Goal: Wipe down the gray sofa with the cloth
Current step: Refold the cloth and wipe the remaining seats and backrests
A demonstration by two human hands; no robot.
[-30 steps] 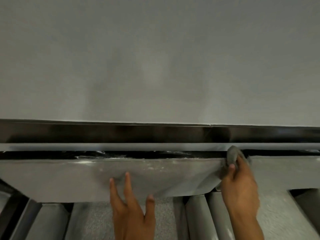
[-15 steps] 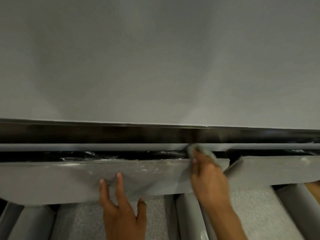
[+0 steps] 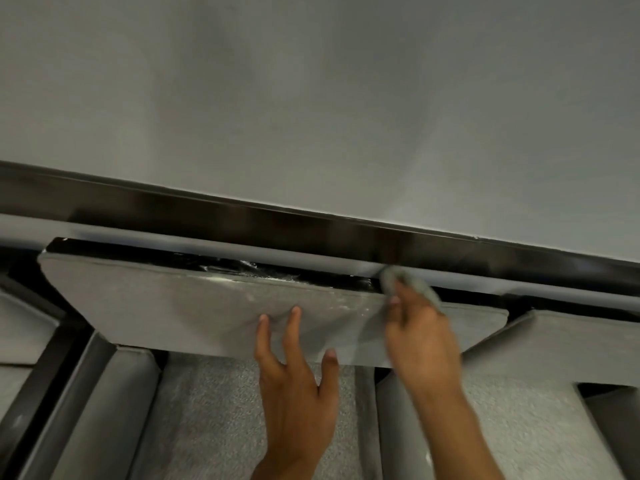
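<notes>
Nearest the viewer, below both hands, lies a speckled seat cushion [image 3: 214,420] of the gray sofa [image 3: 519,427], flanked by smooth padded dividers [image 3: 114,410]. Above it the left hand [image 3: 294,375] reaches forward with its fingers straight and spread, pressing flat against the face of a back cushion [image 3: 156,306] that leans toward the viewer. To the right of it, the right hand [image 3: 422,330], slightly blurred, is curled around a bunched gray cloth [image 3: 412,282], holding it at the cushion's top edge. Just left of the cloth, white dust [image 3: 266,277] speckles that edge and the dark gap [image 3: 311,271] behind it. Beyond both hands runs a gray padded rail [image 3: 207,245], then a glossy black strip [image 3: 242,213], then a plain pale wall [image 3: 311,98].

The cloth looks light, soft and limp, so it likely works best wadded into a pad in the palm, with the fingers pressing from behind. The back cushion appears soft yet holds its slab shape. It probably tips easily, so a flat palm low on its face, where the left hand is, seems the sensible place to steady it.
</notes>
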